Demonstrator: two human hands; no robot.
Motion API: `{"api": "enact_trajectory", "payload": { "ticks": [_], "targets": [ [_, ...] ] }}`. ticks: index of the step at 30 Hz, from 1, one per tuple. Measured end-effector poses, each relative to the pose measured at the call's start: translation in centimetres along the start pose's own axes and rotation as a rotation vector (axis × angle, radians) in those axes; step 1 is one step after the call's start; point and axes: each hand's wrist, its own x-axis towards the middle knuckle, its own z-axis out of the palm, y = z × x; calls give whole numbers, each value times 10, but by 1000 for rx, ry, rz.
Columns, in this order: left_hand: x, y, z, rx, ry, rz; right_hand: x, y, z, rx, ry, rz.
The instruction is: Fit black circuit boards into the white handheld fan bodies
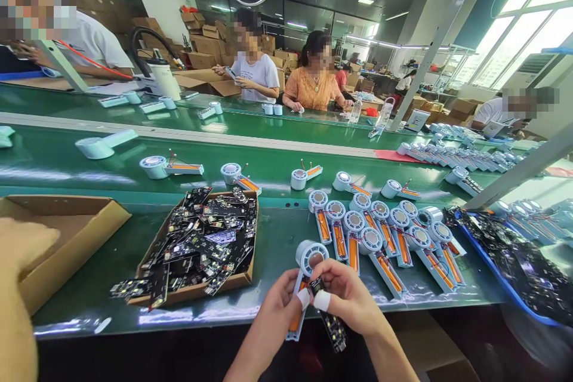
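Pale-blue plastic forms the fan (312, 255), held at the near edge of the counter (277, 227) with its round head away from the person and its open handle toward them. The left hand (283, 304) is closed round the handle, thumb on the front; this grip appears to steady the open side facing up. The right hand (347, 298) pinches the upper end of a black board (333, 327) between thumb and fingers and leaves the lower end free, apparently to present the upper end close to the head. Any wire between the two cannot be confirmed; the fingers cover that spot. White covers (322, 300) protect, presumably, both thumbs.

Just beyond, to the right, grouped fans (354, 222) lie mostly with handles toward the person, likely for easy reach. To the left, a box (197, 291) holds loose boards, some projecting over its near corner. Farther left, a co-worker's hand (27, 242) obstructs part of a carton (85, 250). At far right, a blue tray (505, 291) contains dark boards; a slanted post (514, 173) crosses behind it.

Farther back, a green belt (268, 158) carries spaced fans. Across it stand a flask (163, 79), clear bottles (356, 111) and several co-workers (255, 74).
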Motion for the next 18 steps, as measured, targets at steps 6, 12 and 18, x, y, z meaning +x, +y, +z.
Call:
{"api": "enact_trajectory", "payload": {
  "ticks": [6, 12, 18],
  "targets": [
    [-9, -11, 2, -63, 184, -59, -14, -6, -6, -283, 185, 11],
    [-4, -12, 6, -5, 297, 38, -15, -5, 2, -716, 303, -89],
    [-6, 0, 3, 140, 375, 92, -16, -27, 6, -1512, 21, -26]
  ]
}}
